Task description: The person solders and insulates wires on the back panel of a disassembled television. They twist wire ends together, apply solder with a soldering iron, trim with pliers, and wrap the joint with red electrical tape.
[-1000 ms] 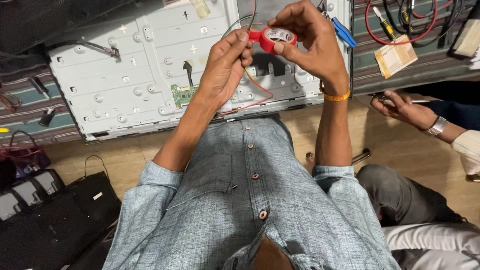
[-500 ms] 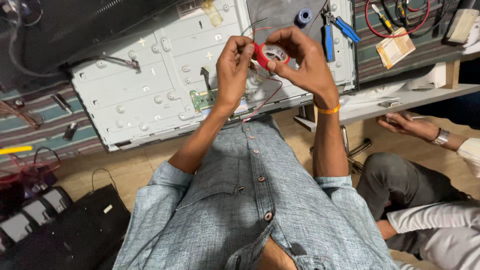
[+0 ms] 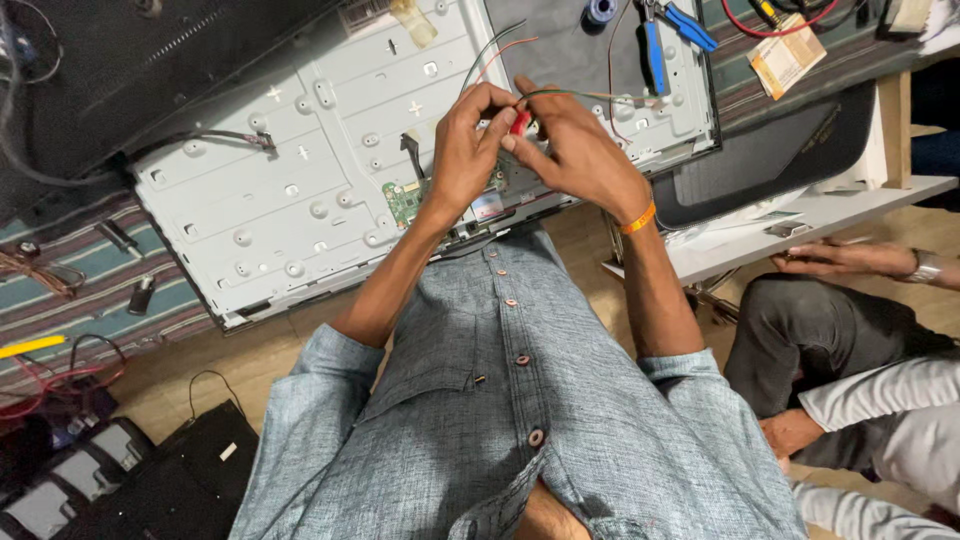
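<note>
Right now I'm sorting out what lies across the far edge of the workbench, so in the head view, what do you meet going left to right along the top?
Black panel → grey metal chassis → blue tape roll → blue-handled pliers → red cable → small tan card.

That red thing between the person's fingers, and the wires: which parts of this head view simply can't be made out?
- Red thing: mostly covered by the left hand and right hand; its kind can't be told.
- Thin wires: the ends run in behind the fingers, so any join is hidden.
- Small green circuit board: partly behind the left wrist; parts too small.
- Blue-handled pliers: cut off by the top edge.
</note>
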`<state>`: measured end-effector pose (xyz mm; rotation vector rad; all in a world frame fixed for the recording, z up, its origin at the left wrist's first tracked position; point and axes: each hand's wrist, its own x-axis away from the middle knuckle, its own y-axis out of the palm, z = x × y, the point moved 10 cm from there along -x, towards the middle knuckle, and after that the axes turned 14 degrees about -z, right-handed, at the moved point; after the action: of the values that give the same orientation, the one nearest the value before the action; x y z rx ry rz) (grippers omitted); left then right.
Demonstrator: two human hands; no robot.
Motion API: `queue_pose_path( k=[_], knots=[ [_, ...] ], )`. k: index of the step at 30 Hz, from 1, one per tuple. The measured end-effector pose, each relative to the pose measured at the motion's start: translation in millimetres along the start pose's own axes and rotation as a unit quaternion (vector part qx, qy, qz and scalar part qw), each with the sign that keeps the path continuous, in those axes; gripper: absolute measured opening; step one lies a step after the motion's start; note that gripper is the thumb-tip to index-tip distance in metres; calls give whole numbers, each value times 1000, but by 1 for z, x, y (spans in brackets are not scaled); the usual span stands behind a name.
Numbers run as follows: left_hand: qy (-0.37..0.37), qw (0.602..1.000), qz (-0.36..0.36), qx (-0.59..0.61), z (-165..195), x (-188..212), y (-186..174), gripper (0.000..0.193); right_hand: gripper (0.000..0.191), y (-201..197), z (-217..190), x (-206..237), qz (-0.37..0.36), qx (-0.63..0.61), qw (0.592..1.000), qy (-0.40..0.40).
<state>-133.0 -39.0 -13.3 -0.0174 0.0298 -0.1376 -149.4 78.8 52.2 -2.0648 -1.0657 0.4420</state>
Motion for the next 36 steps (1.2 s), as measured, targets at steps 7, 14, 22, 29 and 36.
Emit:
queue_pose_path(
  k=[7, 14, 22, 29, 36],
  knots=[
    [-13, 993, 18, 112, -57, -7, -4, 7, 47, 17, 11, -10, 6, 40, 997, 71],
    [26, 983, 92, 157, -71, -50, -67, 12, 39, 21, -32, -23, -17, 3, 999, 45],
    [41, 963, -57, 261, -24, -51, -35, 30, 58, -33, 15, 42, 145, -215, 966, -3],
    [-35, 886, -104, 450, -10, -33, -6, 31, 60, -44, 168, 81, 233, 44, 960, 148],
    [-27, 906, -75, 416, -12, -24, 3, 34, 52, -27, 89, 50, 280, 250, 917, 133]
  ],
)
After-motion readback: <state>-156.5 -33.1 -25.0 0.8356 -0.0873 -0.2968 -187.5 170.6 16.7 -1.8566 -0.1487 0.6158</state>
